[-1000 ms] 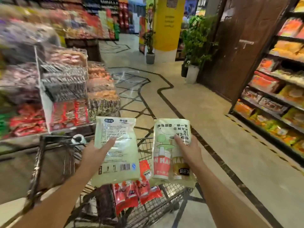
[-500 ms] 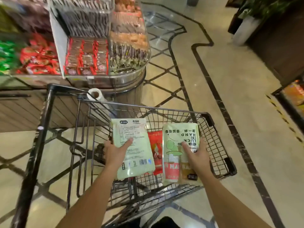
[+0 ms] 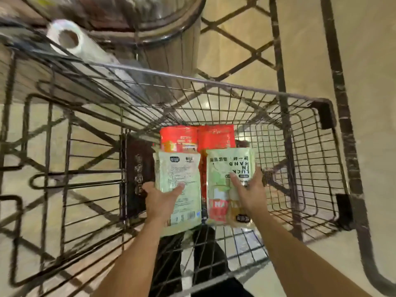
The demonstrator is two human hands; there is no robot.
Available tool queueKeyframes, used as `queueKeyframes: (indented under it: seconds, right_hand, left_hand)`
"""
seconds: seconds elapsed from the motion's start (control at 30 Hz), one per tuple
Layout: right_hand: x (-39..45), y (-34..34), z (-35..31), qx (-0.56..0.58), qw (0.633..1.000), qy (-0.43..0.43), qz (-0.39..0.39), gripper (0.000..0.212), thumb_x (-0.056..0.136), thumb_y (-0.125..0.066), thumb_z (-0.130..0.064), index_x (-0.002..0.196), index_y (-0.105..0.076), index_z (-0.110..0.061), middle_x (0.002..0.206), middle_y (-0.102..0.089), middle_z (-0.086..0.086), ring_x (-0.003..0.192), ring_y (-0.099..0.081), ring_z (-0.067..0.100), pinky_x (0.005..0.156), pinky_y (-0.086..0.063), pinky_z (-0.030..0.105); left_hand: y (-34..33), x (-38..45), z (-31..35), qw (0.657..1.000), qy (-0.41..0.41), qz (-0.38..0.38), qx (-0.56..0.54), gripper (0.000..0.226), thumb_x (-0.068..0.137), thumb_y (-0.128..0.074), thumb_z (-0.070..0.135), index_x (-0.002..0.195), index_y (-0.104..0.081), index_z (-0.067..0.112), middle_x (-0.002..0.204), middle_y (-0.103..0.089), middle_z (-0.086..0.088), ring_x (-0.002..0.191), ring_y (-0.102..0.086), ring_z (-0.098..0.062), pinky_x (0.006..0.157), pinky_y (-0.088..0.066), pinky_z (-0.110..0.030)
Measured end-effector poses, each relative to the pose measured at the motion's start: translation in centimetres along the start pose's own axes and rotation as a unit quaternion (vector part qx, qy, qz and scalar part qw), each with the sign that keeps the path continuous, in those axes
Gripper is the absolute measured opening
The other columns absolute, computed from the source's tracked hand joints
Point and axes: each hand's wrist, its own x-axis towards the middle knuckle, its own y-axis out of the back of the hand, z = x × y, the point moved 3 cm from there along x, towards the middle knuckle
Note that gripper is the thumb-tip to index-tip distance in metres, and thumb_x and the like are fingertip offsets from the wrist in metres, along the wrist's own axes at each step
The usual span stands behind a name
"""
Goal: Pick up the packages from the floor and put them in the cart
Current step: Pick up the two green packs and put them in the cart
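My left hand grips a pale green package with a barcode near its lower end. My right hand grips a second pale green package printed with "LUCK IN HAND" and red and yellow bottles. Both packages are held side by side, low inside the black wire cart, over its floor. Two red packages lie in the cart just beyond them, partly covered by the green ones.
A roll of clear plastic bags sits at the cart's far left corner. A round display stand with a metal rim stands right behind the cart. Beige tiled floor with dark lines lies to the right.
Both hands have lowered the two green packages deeper into the cart, and my view has tilted further down onto the basket. The red packages now show beyond the green ones.
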Motion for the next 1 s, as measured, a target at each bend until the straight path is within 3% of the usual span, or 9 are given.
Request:
queueKeyframes:
  seconds: [0.1,0.2,0.33,0.43,0.53,0.6,0.67,0.77,1.0]
  right_hand:
    - [0.8,-2.1,1.8,-0.007,0.999,-0.010,-0.044,0.116,0.082,-0.059,-0.083,0.165,-0.004,-0.023,0.163,-0.042,0.008,0.142,-0.050,0.038,0.114,-0.044,0.061]
    - [2.2,-3.9,4.5,0.006,0.998,0.001,-0.066,0.114,0.083,-0.061,-0.081,0.165,0.000,-0.030,0.174,-0.017,0.005,0.153,-0.035,0.029,0.122,-0.033,0.060]
    - [4.2,-5.0,5.9,-0.032,0.993,-0.017,-0.114,0.110,0.082,-0.058,-0.079,0.161,-0.001,-0.029,0.166,-0.031,0.013,0.150,-0.038,0.036,0.116,-0.039,0.064]
    - [3.7,-4.0,3.4,-0.093,0.983,-0.052,-0.148,0.099,0.095,-0.063,-0.054,0.161,-0.002,-0.013,0.157,-0.045,0.020,0.141,-0.048,0.042,0.114,-0.043,0.058]
    - [3.2,-3.0,1.5,-0.150,0.978,-0.036,-0.143,0.089,0.102,-0.059,-0.044,0.161,-0.004,-0.008,0.150,-0.053,0.023,0.133,-0.056,0.043,0.109,-0.047,0.050]
    - [2.1,-2.3,-0.4,-0.192,0.974,-0.002,-0.118,0.095,0.103,-0.054,-0.049,0.164,0.007,-0.010,0.159,-0.039,0.028,0.137,-0.052,0.046,0.111,-0.046,0.052]
    - [0.5,-1.2,-3.0,-0.255,0.960,0.052,-0.101,0.094,0.104,-0.047,-0.052,0.165,0.014,-0.014,0.168,-0.018,0.027,0.147,-0.039,0.047,0.115,-0.041,0.056]
    - [-2.0,0.7,-7.3,-0.340,0.925,0.141,-0.096,0.087,0.106,-0.038,-0.055,0.165,0.013,-0.017,0.171,-0.012,0.021,0.153,-0.030,0.043,0.115,-0.039,0.055]
    - [-7.9,4.7,-19.8,-0.380,0.865,0.325,-0.035,0.074,0.107,-0.036,-0.055,0.166,-0.011,-0.020,0.166,-0.032,0.014,0.146,-0.040,0.037,0.111,-0.044,0.050]
  left_hand:
    - [-1.8,1.5,-1.5,0.999,0.013,-0.022,0.024,0.082,0.079,-0.084,0.049,0.128,-0.027,0.016,0.127,-0.058,-0.012,0.109,-0.060,-0.034,0.096,-0.054,-0.045]
    - [-2.9,2.2,-2.5,0.996,0.024,-0.052,0.063,0.082,0.086,-0.079,0.044,0.138,-0.024,0.012,0.120,-0.049,-0.003,0.107,-0.053,-0.026,0.097,-0.047,-0.039]
    - [-3.1,2.2,-3.4,0.995,0.047,-0.039,0.082,0.068,0.093,-0.073,0.040,0.137,-0.029,0.012,0.128,-0.058,-0.010,0.110,-0.057,-0.034,0.098,-0.047,-0.047]
    - [-2.4,1.3,-2.9,0.994,0.050,-0.030,0.092,0.070,0.099,-0.064,0.039,0.150,-0.026,0.009,0.146,-0.053,-0.017,0.128,-0.055,-0.039,0.105,-0.044,-0.049]
    - [-1.6,0.2,-1.4,0.995,-0.012,-0.013,0.103,0.067,0.097,-0.068,0.028,0.149,-0.030,0.009,0.145,-0.056,-0.014,0.125,-0.058,-0.033,0.108,-0.047,-0.044]
    - [-0.9,-1.2,0.3,0.988,-0.075,0.007,0.133,0.079,0.093,-0.071,0.025,0.155,-0.025,0.011,0.155,-0.047,-0.013,0.139,-0.048,-0.033,0.116,-0.040,-0.047]
    - [-0.1,-3.0,2.4,0.963,-0.155,0.028,0.219,0.087,0.092,-0.071,0.030,0.160,-0.018,0.012,0.165,-0.031,-0.012,0.151,-0.032,-0.031,0.122,-0.031,-0.048]
    - [1.7,-5.9,5.5,0.908,-0.247,0.050,0.334,0.088,0.098,-0.061,0.037,0.165,-0.006,0.017,0.174,-0.007,-0.004,0.159,-0.008,-0.028,0.128,-0.015,-0.046]
    - [11.3,-13.9,12.1,0.800,-0.343,0.196,0.451,0.074,0.102,-0.046,0.045,0.165,-0.014,0.027,0.173,-0.011,-0.004,0.159,-0.008,-0.027,0.127,-0.008,-0.049]
